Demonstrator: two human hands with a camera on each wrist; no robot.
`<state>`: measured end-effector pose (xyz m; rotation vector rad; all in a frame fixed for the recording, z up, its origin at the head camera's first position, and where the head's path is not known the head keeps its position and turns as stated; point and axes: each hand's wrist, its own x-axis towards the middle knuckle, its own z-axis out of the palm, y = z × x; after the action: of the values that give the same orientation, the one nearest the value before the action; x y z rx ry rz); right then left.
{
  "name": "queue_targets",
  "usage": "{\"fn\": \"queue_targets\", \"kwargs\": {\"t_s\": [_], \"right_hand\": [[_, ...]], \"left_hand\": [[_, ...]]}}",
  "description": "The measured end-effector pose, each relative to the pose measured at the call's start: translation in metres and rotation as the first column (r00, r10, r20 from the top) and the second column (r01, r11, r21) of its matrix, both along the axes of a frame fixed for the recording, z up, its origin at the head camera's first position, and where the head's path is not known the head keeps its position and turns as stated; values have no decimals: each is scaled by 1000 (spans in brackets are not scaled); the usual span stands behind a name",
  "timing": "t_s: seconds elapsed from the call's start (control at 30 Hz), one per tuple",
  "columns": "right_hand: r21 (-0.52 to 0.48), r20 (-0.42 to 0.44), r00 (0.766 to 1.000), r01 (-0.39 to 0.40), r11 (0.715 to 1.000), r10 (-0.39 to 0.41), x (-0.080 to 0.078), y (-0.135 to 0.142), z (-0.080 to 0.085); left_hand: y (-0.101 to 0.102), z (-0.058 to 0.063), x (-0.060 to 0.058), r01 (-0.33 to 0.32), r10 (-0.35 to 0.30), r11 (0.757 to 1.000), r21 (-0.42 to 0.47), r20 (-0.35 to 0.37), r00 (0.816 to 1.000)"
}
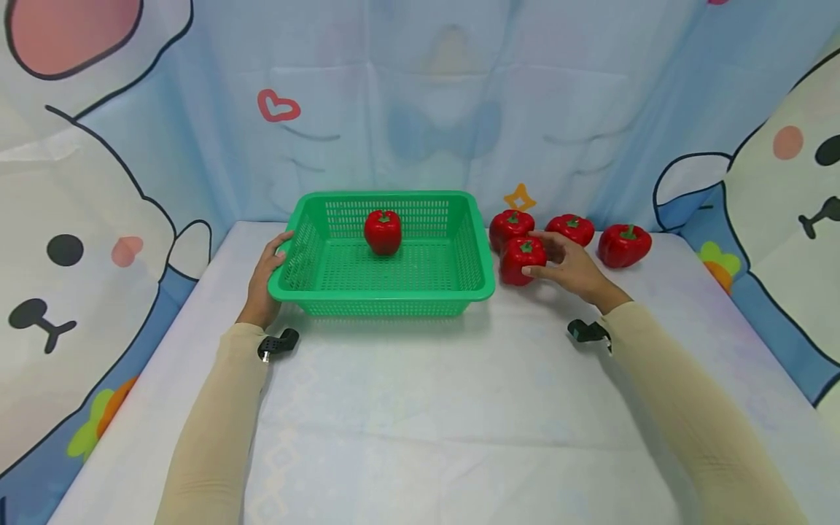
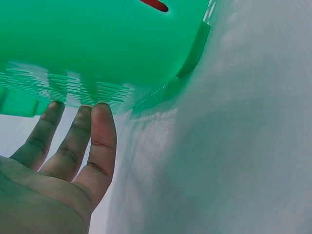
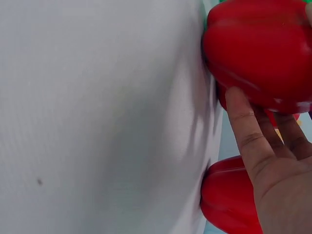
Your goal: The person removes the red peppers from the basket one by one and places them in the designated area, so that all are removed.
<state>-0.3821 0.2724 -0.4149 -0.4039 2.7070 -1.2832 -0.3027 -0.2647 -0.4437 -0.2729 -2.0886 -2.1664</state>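
A green plastic basket (image 1: 380,295) stands on the table with one red bell pepper (image 1: 383,233) inside. At the basket's left end my left hand (image 1: 264,281) holds the rim; in the left wrist view, three fingers (image 2: 102,141) reach under it to the slotted outer wall. My right hand (image 1: 571,268) is around the nearest red bell pepper (image 1: 521,259) just right of the basket, thumb on its near side and fingers (image 3: 249,131) against it in the right wrist view. That pepper appears to rest on the table.
Behind the held pepper is another red bell pepper (image 1: 508,224), close to the basket. Two more, a middle pepper (image 1: 572,227) and a right pepper (image 1: 623,246), lie beyond my right hand. A printed curtain (image 1: 420,109) hangs behind the white-covered table (image 1: 420,408).
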Motion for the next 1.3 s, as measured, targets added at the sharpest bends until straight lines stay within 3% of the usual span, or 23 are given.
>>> {"fn": "queue_targets", "kwargs": {"t_s": [0.57, 0.67, 0.73, 0.87, 0.93, 1.03, 1.13, 1.2, 1.3], "right_hand": [[4, 24, 998, -50, 999, 50, 8, -5, 9], [41, -42, 999, -32, 999, 33, 11, -5, 15], [38, -136, 991, -8, 999, 13, 12, -9, 19], [-14, -326, 945, 20, 1000, -24, 15, -31, 32], [-7, -354, 935, 11, 1000, -12, 16, -49, 42], [92, -279, 959, -15, 996, 40, 19, -81, 60], [166, -104, 990, -72, 984, 90, 20, -117, 83], [172, 9, 993, -114, 978, 114, 20, -141, 97], [147, 129, 980, -173, 974, 154, 13, -172, 111]], "left_hand": [[0, -2, -1, 6, -5, 1000, 30, -14, 1000], [0, -2, -1, 13, -13, 1000, 28, -11, 1000], [-2, 0, -1, 19, -19, 1000, 15, -11, 1000], [-5, 4, 0, 7, -8, 1000, -6, -19, 1000], [-6, 5, 0, 0, 0, 1000, -15, -16, 1000], [-6, 5, 1, 2, -2, 1000, -26, 1, 1000], [-5, 6, 4, 12, -11, 999, -29, 8, 1000], [-4, 5, 4, 14, -14, 1000, -28, 6, 1000], [0, 1, 2, 8, -8, 1000, -20, 6, 1000]]}}
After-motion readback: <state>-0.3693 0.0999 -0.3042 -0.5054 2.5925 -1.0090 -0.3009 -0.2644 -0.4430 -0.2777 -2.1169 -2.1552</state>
